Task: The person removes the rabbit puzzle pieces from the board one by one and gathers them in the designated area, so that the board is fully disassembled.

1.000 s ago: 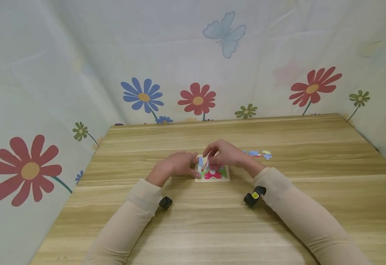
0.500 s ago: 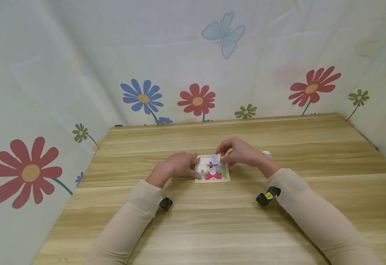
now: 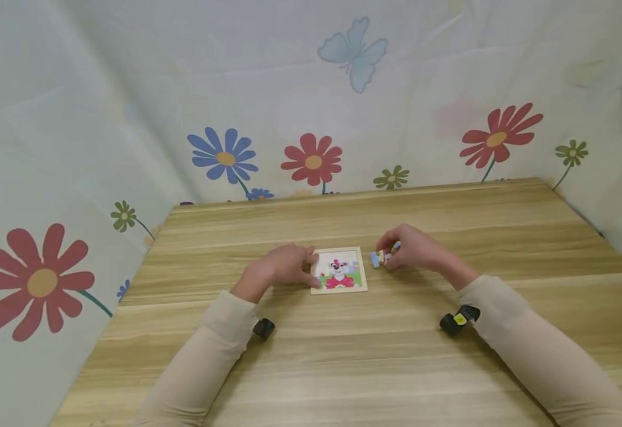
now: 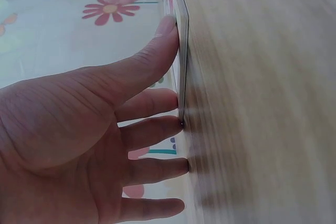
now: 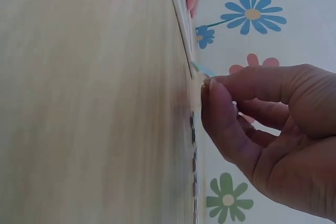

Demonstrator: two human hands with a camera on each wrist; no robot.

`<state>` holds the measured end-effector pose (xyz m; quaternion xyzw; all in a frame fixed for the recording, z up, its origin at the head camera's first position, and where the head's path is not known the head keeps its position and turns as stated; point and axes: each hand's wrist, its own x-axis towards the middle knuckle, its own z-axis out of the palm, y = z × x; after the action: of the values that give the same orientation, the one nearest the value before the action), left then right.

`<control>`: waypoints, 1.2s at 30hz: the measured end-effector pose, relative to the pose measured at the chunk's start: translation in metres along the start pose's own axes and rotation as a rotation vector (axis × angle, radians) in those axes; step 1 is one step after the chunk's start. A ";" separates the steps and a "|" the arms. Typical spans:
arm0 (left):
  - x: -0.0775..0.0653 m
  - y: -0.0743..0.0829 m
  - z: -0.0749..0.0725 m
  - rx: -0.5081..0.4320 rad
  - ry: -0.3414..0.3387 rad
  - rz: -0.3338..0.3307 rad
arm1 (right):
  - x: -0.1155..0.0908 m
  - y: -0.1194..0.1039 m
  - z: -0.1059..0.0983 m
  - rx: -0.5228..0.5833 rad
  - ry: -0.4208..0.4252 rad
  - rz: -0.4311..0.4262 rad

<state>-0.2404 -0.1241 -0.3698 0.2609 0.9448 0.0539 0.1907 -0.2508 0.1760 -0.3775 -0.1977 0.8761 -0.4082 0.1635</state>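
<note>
Right grip shifted rightward, apparently pinching 1 piece.

Plain beige long sleeves, kinda wrinkly — plus a chunky black camera at each wrist, and the right one's rocking a yellow patch.

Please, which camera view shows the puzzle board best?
The head view, because there the puzzle board shows its printed face, its left side partly covered by the left hand. Both wrist views show it nearly edge-on, cut off at the top.
</note>
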 end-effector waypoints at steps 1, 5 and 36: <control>0.000 0.000 0.000 -0.005 0.001 -0.005 | -0.001 0.001 -0.001 -0.004 -0.003 0.006; 0.000 0.000 0.000 -0.022 0.001 -0.015 | -0.002 0.004 -0.004 -0.080 -0.001 -0.007; -0.001 -0.002 0.001 -0.008 0.004 0.003 | -0.004 0.004 -0.008 -0.394 0.008 -0.080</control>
<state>-0.2397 -0.1266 -0.3709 0.2614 0.9446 0.0583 0.1896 -0.2517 0.1850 -0.3750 -0.2587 0.9312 -0.2359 0.1019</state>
